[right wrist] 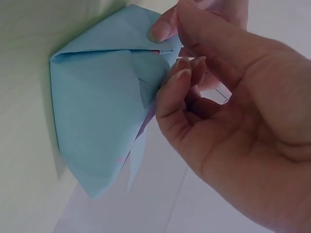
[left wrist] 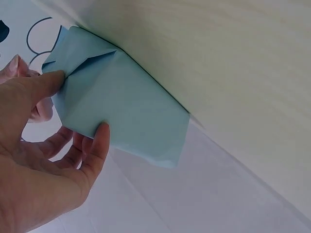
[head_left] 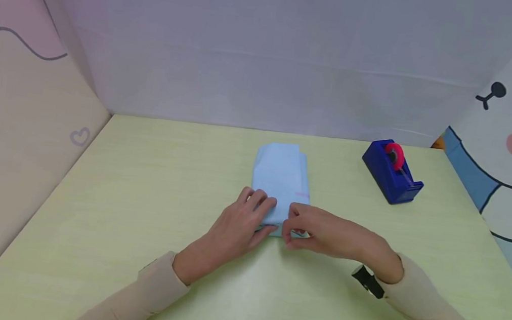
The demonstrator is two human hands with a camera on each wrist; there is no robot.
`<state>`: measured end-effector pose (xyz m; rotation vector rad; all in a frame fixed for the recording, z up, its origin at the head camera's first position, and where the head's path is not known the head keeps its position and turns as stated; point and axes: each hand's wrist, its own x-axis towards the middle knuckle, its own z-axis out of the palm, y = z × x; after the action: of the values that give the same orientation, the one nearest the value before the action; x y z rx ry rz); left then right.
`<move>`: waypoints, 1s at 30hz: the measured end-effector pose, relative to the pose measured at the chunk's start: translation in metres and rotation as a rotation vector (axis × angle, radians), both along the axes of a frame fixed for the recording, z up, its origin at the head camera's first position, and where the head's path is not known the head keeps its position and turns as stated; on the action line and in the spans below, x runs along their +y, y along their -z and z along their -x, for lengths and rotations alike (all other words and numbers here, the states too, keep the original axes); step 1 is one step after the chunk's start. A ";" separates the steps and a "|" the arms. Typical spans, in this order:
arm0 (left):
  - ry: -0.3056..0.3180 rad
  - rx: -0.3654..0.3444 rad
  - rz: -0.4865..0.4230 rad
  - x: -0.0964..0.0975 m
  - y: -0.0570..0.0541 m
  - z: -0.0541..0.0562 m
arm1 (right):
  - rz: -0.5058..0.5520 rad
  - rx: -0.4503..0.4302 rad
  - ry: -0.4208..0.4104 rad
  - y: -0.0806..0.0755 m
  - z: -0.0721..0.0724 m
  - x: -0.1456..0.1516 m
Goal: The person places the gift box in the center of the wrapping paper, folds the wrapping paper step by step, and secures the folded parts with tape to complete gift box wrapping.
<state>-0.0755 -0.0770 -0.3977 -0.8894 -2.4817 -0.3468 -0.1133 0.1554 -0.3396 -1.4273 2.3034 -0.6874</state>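
Observation:
A light blue paper packet point(head_left: 278, 169), folded over itself, lies on the table in front of me. My left hand point(head_left: 243, 222) holds its near left part, thumb at the near edge and bent fingers over the top. In the left wrist view the thumb presses beside a creased end flap point(left wrist: 97, 58). At the near right corner, the thumb and forefinger of my right hand point(head_left: 323, 232) pinch the paper's folded end, the exact contact being hidden. The right wrist view shows that end's folded-over edge point(right wrist: 112, 51), with the other right fingers curled beside it.
A blue tape dispenser point(head_left: 392, 174) with a red-cored roll stands at the back right of the pale yellow table point(head_left: 168, 172). Printed panels border the left and right sides, and a plain whitish sheet point(head_left: 267, 79) hangs behind. A black strap piece point(head_left: 367, 281) shows at my right cuff.

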 end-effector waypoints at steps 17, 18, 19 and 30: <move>-0.003 -0.011 0.016 0.001 -0.001 0.000 | -0.015 0.195 0.068 -0.002 -0.002 -0.016; -0.001 -0.009 0.017 0.001 -0.001 0.000 | -0.002 0.194 0.071 -0.001 -0.002 -0.015; 0.000 -0.007 0.017 0.001 0.000 0.000 | 0.009 0.195 0.075 -0.001 -0.001 -0.015; 0.005 0.014 0.023 0.001 -0.001 0.000 | 0.044 0.282 0.073 0.004 0.000 -0.017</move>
<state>-0.0758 -0.0764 -0.3968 -0.9041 -2.4757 -0.3131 -0.1134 0.1386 -0.3434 -1.5535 2.5795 -0.5927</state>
